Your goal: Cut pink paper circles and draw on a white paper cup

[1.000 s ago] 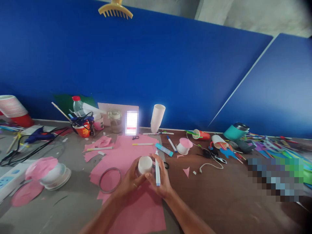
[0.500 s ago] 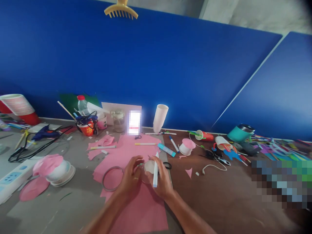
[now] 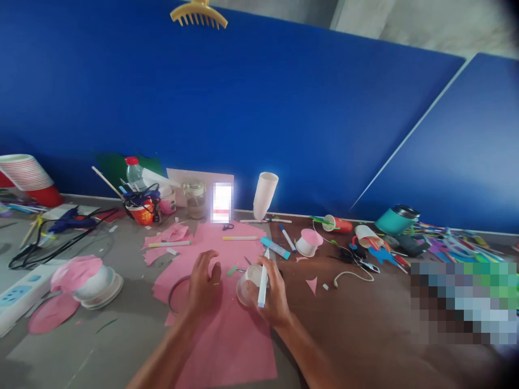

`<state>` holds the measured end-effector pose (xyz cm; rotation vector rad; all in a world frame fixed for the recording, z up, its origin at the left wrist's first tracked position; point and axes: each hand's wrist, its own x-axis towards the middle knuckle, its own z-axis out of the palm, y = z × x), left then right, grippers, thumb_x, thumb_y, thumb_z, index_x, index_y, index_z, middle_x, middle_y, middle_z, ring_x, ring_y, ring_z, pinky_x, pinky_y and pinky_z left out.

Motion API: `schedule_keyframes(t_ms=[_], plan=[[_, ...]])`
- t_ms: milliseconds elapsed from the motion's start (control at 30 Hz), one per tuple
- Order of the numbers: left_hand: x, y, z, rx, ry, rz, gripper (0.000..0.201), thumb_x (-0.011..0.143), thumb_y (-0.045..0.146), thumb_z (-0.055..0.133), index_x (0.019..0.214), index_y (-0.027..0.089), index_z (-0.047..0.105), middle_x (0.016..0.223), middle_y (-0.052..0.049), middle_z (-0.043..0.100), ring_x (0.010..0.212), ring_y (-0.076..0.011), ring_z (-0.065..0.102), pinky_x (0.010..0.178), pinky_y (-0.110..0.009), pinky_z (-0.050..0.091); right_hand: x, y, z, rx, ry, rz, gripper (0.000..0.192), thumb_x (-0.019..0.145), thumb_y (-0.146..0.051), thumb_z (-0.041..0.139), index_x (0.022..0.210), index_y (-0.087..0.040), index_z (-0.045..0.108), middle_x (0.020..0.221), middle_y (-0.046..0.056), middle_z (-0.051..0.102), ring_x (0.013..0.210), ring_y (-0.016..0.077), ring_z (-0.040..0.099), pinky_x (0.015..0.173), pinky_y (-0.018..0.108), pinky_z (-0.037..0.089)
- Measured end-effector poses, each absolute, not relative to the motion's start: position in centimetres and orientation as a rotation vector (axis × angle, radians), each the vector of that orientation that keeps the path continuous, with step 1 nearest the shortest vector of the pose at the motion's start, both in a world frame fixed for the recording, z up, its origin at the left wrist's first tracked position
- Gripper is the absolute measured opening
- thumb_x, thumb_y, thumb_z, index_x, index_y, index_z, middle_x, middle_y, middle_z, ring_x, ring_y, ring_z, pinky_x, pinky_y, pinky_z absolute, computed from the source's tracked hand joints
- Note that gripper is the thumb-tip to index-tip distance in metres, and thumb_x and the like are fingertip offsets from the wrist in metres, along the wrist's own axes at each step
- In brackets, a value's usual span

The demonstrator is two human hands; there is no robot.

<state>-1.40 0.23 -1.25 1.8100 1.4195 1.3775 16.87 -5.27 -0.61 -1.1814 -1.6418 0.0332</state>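
The cup (image 3: 253,273) is over the paper (image 3: 237,346), against the right hand (image 3: 276,294), which also pinches a pen (image 3: 263,282); that doubled grip could let either slip. The left hand (image 3: 205,283), fingers parted, could bump the nearby ring (image 3: 173,296).

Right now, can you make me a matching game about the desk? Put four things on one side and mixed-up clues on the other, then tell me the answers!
Things:
1. right hand
2. left hand
3. grey ring
4. bottle cap

Clues:
A. red
B. gripping a white pen
C. lying on the pink paper
D. open, with nothing seen in its grip

Right pairs:
1-B
2-D
3-C
4-A
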Motion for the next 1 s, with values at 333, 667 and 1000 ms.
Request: schedule_keyframes(t_ms=[333, 667, 1000], plan=[[-0.9, -0.9, -2.2, 2.587, 1.401, 0.666, 0.038, 0.085, 0.009, 0.045, 0.106, 0.026, 0.071, 0.120, -0.010, 0.067, 0.124, -0.0322, 0.051, 0.114, -0.066, 0.019, 16.2, -5.8, -1.1, -1.118, -1.769, 0.041, 0.045, 0.094, -0.043, 0.052, 0.134, -0.022, 0.046, 0.108, 0.012, 0.065, 0.097, 0.0290, 0.063, 0.082, 0.044, 0.056], [-1.3, -0.4, -3.0, 2.611, 1.707, 0.640, 0.045, 0.088, 0.011, 0.042, 0.129, 0.016, 0.060, 0.140, -0.018, 0.057, 0.132, -0.0360, 0.047, 0.115, -0.063, 0.020, 15.7, -5.5, -1.0, -1.088, -1.856, 0.086, 0.040, 0.095, -0.040, 0.051, 0.130, -0.022, 0.046, 0.102, 0.010, 0.063, 0.091, 0.0261, 0.063, 0.078, 0.042, 0.057], [-2.6, 1.1, -2.6, 2.305, 1.742, 1.260, 0.035, 0.095, 0.022, 0.037, 0.125, 0.016, 0.055, 0.130, -0.017, 0.061, 0.125, -0.0288, 0.054, 0.115, -0.056, 0.027, 17.1, -4.0, -2.3, -1.201, -1.616, 0.008, 0.039, 0.095, -0.035, 0.055, 0.130, -0.019, 0.051, 0.111, 0.013, 0.066, 0.100, 0.0280, 0.065, 0.086, 0.044, 0.055]])
